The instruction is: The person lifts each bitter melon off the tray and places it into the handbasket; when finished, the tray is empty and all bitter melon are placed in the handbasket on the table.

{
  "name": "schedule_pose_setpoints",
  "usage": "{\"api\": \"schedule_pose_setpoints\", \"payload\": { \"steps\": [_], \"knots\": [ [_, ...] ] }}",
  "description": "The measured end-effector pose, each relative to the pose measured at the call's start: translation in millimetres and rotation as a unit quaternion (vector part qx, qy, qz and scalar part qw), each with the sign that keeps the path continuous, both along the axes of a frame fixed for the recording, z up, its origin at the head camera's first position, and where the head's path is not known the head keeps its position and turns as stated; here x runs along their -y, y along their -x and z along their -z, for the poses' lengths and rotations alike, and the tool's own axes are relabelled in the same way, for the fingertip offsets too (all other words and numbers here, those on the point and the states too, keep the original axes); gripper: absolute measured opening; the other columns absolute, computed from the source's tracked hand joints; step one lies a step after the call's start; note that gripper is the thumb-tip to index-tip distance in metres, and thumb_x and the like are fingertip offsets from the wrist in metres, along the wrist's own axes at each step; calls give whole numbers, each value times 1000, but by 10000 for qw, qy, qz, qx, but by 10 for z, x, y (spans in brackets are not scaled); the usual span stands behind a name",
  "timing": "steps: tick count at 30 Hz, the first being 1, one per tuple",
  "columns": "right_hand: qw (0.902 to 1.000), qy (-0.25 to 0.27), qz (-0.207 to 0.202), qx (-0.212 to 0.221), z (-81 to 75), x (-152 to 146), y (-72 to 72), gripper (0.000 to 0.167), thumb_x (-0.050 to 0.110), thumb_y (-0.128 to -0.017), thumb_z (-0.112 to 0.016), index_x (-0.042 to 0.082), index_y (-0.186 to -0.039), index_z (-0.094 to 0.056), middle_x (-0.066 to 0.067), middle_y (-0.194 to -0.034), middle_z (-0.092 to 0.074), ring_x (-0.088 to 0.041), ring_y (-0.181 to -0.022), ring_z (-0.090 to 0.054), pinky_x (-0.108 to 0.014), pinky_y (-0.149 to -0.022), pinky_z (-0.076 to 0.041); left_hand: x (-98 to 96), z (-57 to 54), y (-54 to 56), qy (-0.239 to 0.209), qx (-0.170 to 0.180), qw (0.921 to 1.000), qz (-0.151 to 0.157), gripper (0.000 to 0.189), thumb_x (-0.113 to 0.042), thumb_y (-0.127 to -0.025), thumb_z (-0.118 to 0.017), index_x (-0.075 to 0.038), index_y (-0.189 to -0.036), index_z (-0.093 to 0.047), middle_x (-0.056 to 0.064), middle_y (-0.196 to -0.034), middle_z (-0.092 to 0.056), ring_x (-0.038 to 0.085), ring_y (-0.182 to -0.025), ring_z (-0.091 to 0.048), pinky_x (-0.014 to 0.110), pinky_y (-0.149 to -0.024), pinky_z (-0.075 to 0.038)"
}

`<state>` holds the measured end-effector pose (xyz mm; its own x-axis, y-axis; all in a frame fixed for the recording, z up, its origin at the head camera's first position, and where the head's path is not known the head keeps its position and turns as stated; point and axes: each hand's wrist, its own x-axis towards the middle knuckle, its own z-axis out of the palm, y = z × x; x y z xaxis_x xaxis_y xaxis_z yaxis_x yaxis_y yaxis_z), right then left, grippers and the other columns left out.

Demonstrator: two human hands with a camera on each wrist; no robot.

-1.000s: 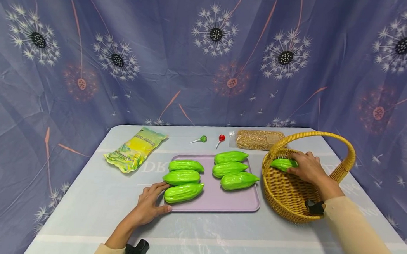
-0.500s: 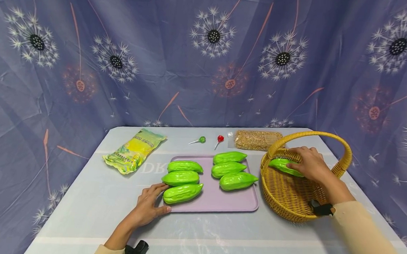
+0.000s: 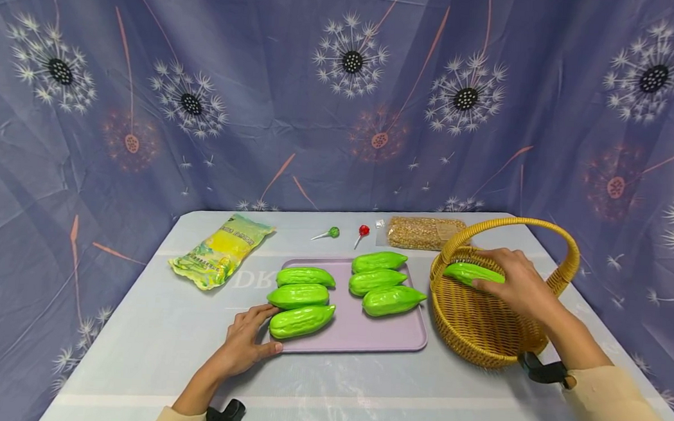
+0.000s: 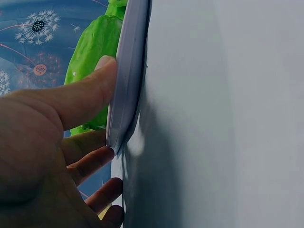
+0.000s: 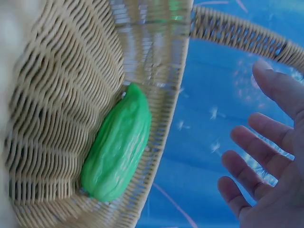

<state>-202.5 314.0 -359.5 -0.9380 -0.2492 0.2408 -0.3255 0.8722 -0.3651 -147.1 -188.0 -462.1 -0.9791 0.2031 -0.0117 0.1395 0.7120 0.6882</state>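
Observation:
My left hand [image 3: 246,340] rests at the front left corner of a lilac tray [image 3: 358,335]. In the left wrist view its thumb touches the tray rim [image 4: 127,71], the other fingers spread loosely around the corner. Green bitter melons [image 3: 300,321] lie on the tray in two columns of three. My right hand [image 3: 516,284] reaches over a yellow wicker basket [image 3: 475,319]; one bitter melon [image 3: 465,272] lies inside at the back. The right wrist view shows this hand [image 5: 270,156] with fingers spread, apart from that melon [image 5: 116,145].
A yellow-green packet [image 3: 223,250] lies back left. Behind the tray are a green lollipop [image 3: 333,232] and a red lollipop [image 3: 363,230], then a clear bag of grain [image 3: 419,233]. The basket handle [image 3: 516,220] arches up close to my right hand. A patterned curtain [image 3: 297,105] hangs behind the table.
My right hand has released the bitter melon in the basket and drawn slightly back from it; the melon now lies turned a little. My left hand stays at the tray corner.

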Motion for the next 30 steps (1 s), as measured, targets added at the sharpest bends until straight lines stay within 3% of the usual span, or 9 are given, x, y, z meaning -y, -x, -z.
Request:
{"api": "schedule_pose_setpoints", "payload": {
  "steps": [13,18,25,30],
  "knots": [
    [9934,311,-413,-1024,72,306,-356,51,23,-76,-78,6,-120,-58,-16,-117,-59,-36,-111,-48,-55,-88,-37,-26,-28,-11,21,-124,9999,26,69,-33,-77,-75,-12,-137,-48,10,-145,-41,34,-128,-31,57,-100,-21],
    [9892,409,-589,-1282,110,443,-458,54,21,-72,-80,7,-120,-59,-11,-116,-60,-27,-109,-48,-47,-88,-37,-29,-32,-10,70,-105,9999,16,69,-33,-78,-75,-12,-137,-47,9,-145,-41,34,-128,-31,57,-100,-21],
    [9791,451,-970,-1732,175,708,-511,58,18,-66,-84,9,-118,-61,-4,-114,-63,-19,-105,-50,-33,-89,-35,-24,-33,-11,82,-97,9999,-2,70,-33,-77,-76,-12,-137,-47,9,-145,-41,34,-128,-32,58,-99,-22],
    [9772,503,-1162,-1706,245,871,-501,57,21,-65,-84,11,-117,-62,-2,-115,-62,-17,-105,-48,-31,-89,-35,-19,-32,-17,63,-101,9999,4,70,-32,-77,-76,-12,-137,-47,10,-145,-41,35,-128,-31,58,-99,-21]
  ]
}}
